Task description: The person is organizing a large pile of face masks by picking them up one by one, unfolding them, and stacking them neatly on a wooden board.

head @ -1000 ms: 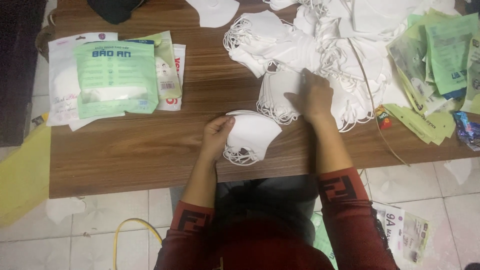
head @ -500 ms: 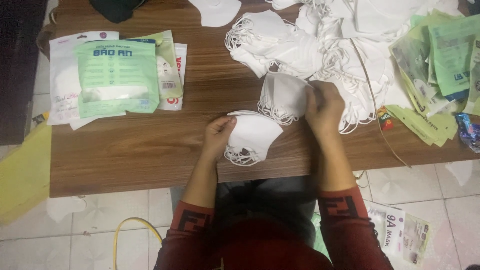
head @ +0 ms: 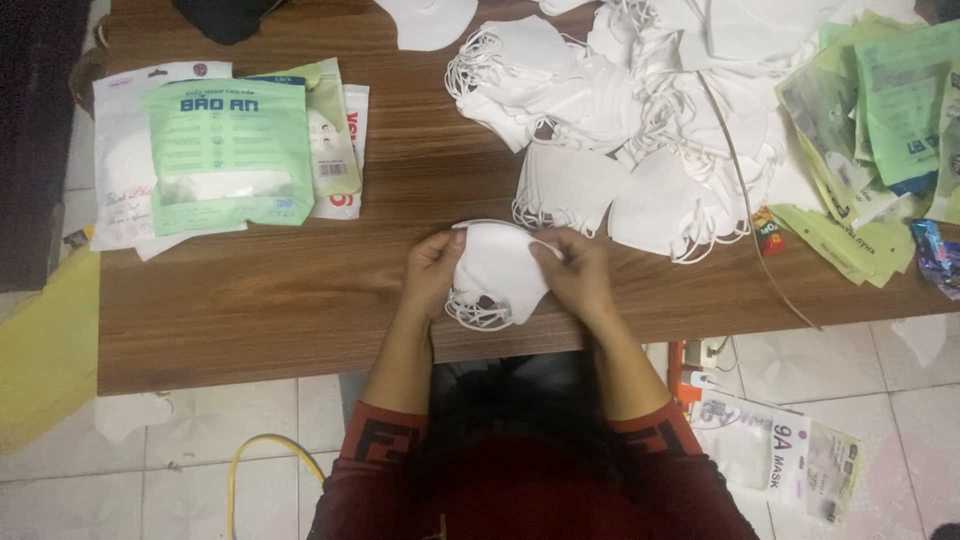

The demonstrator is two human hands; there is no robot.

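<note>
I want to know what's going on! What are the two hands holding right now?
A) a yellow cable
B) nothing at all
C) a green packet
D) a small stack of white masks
D: the left hand and right hand grip a small stack of white masks between them on the wooden table.

Even, fairly dim indoor light; the brown wood-grain tabletop [head: 280, 290] shows soft glare-free tones, faint shadows, slight overall softness, and white masks nearly overexposed.
</note>
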